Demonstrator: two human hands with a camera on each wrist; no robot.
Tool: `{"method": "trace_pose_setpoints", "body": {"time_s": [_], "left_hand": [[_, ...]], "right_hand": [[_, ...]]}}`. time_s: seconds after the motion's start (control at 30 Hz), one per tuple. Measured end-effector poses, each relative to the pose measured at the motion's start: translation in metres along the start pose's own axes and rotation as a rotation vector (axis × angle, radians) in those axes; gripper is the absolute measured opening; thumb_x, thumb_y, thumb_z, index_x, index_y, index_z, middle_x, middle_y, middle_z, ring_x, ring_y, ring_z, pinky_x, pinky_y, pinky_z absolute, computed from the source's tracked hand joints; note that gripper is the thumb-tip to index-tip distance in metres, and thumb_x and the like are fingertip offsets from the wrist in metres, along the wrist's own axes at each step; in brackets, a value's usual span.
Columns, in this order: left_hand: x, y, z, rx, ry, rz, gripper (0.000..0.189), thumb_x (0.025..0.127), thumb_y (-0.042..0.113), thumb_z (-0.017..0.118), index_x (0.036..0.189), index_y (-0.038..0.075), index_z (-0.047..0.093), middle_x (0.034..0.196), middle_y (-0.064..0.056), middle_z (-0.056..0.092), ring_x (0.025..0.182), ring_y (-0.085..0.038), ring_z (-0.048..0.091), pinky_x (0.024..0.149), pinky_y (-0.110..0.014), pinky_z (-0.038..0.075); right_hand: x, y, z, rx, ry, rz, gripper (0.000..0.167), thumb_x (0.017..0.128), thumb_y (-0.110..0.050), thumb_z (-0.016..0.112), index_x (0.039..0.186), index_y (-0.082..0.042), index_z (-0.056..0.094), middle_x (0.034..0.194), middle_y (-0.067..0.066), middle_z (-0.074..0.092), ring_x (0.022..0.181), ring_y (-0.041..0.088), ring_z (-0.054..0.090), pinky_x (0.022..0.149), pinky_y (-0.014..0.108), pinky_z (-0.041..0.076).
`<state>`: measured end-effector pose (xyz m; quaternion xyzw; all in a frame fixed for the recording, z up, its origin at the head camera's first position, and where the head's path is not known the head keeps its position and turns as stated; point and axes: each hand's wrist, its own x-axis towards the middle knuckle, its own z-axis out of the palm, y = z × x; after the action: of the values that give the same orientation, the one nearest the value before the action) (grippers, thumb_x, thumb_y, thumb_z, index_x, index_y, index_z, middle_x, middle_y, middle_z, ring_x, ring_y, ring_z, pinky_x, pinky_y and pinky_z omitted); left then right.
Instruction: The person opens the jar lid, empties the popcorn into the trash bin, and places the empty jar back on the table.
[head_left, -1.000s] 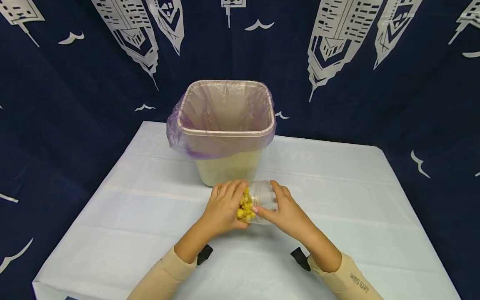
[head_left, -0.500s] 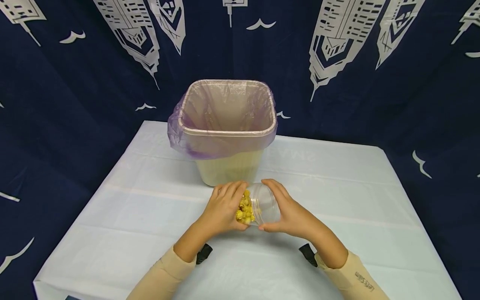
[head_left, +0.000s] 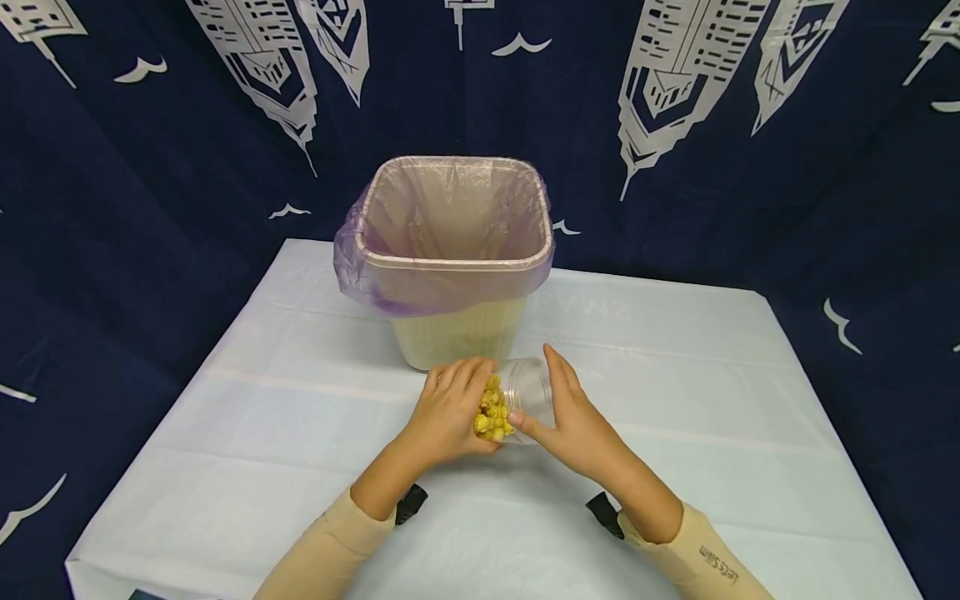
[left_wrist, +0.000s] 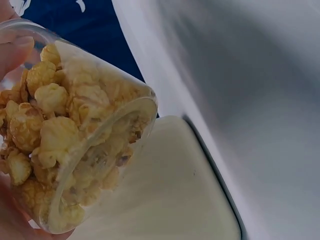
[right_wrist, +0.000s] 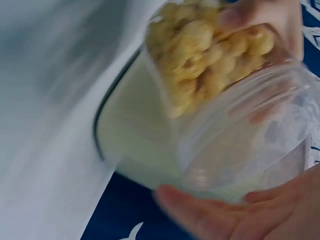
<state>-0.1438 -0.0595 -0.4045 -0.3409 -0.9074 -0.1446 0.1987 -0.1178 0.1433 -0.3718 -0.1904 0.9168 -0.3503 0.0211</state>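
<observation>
Sleeves point(head_left: 324, 542) in beige lead to the left hand point(head_left: 447, 417), clamped round a clear jar point(left_wrist: 85, 115) of yellow popcorn point(head_left: 491, 412) held sideways, and the right hand point(head_left: 581, 433), fingers straight, thumb apart, by the jar's other end. Just beyond, a purple-lined cream bin point(head_left: 457, 337) stands on the white surface point(head_left: 675, 392), before a printed navy curtain point(head_left: 525, 108).
</observation>
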Motion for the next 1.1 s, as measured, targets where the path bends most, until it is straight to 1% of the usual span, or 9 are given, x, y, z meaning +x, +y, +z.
{"method": "trace_pose_setpoints", "body": {"time_s": [0.1,0.17,0.37,0.5,0.67,0.8,0.9,0.97,1.1], "left_hand": [[0.001,0.000,0.001,0.002,0.008,0.001,0.099,0.049,0.050,0.078,0.127,0.004,0.039,0.123,-0.013,0.045,0.113,-0.027,0.041,0.088,-0.044,0.033],[0.001,0.000,0.001,0.004,0.009,0.004,0.100,0.048,0.050,0.079,0.128,0.004,0.038,0.123,-0.013,0.045,0.113,-0.027,0.041,0.088,-0.044,0.033],[0.002,0.000,0.001,0.014,0.005,0.008,0.102,0.047,0.050,0.079,0.128,0.006,0.037,0.123,-0.013,0.045,0.113,-0.027,0.041,0.088,-0.045,0.032],[0.002,-0.001,-0.002,0.018,-0.017,0.003,0.101,0.048,0.051,0.079,0.128,0.006,0.037,0.124,-0.013,0.044,0.112,-0.027,0.041,0.088,-0.045,0.032],[0.001,-0.002,-0.004,0.007,-0.038,0.000,0.100,0.049,0.052,0.078,0.128,0.005,0.038,0.125,-0.013,0.044,0.112,-0.028,0.041,0.088,-0.045,0.032],[0.001,-0.004,-0.004,-0.009,-0.036,-0.007,0.101,0.048,0.050,0.079,0.128,0.005,0.038,0.124,-0.013,0.045,0.112,-0.027,0.041,0.089,-0.045,0.031],[0.001,-0.004,-0.003,-0.016,-0.032,-0.009,0.102,0.047,0.050,0.080,0.128,0.004,0.038,0.124,-0.013,0.044,0.112,-0.029,0.042,0.089,-0.045,0.032],[0.001,-0.004,-0.003,-0.014,-0.030,-0.009,0.102,0.048,0.050,0.080,0.128,0.004,0.037,0.124,-0.013,0.044,0.111,-0.029,0.042,0.088,-0.045,0.032],[0.002,-0.004,-0.002,-0.023,-0.030,-0.007,0.102,0.049,0.050,0.080,0.128,0.004,0.036,0.124,-0.014,0.043,0.111,-0.030,0.042,0.087,-0.045,0.033]], "right_hand": [[0.001,-0.006,0.000,-0.012,-0.011,0.156,0.097,0.081,-0.064,0.043,0.143,-0.002,0.001,0.142,0.025,0.016,0.123,0.042,0.030,0.092,0.056,0.031],[0.003,-0.008,-0.001,-0.019,-0.047,0.208,0.098,0.081,-0.066,0.040,0.142,0.000,0.003,0.139,0.028,0.022,0.120,0.043,0.034,0.090,0.056,0.033],[0.006,-0.002,-0.003,0.064,-0.082,0.201,0.095,0.078,-0.063,0.051,0.142,-0.005,0.011,0.133,0.023,0.030,0.111,0.035,0.045,0.085,0.050,0.041],[0.005,0.003,-0.004,0.106,-0.086,0.135,0.098,0.073,-0.060,0.061,0.144,-0.014,0.010,0.137,0.016,0.025,0.111,0.031,0.045,0.084,0.046,0.042],[0.005,0.010,-0.008,0.082,-0.118,-0.036,0.103,0.069,-0.051,0.071,0.144,-0.022,0.006,0.145,0.007,0.015,0.124,0.030,0.031,0.091,0.050,0.036],[0.007,0.014,-0.012,0.016,-0.152,-0.175,0.110,0.067,-0.033,0.078,0.145,-0.023,0.001,0.148,0.001,0.007,0.131,0.023,0.019,0.098,0.044,0.031],[0.007,0.014,-0.014,-0.020,-0.154,-0.209,0.117,0.065,-0.029,0.081,0.145,-0.021,-0.004,0.149,0.002,0.002,0.133,0.022,0.013,0.100,0.042,0.027],[0.007,0.012,-0.013,-0.019,-0.140,-0.156,0.116,0.067,-0.036,0.078,0.144,-0.020,-0.007,0.149,0.004,0.000,0.133,0.024,0.013,0.100,0.044,0.026],[0.005,0.005,-0.010,-0.045,-0.088,0.042,0.107,0.072,-0.059,0.062,0.144,-0.016,-0.005,0.147,0.014,0.009,0.122,0.037,0.034,0.091,0.052,0.036]]}}
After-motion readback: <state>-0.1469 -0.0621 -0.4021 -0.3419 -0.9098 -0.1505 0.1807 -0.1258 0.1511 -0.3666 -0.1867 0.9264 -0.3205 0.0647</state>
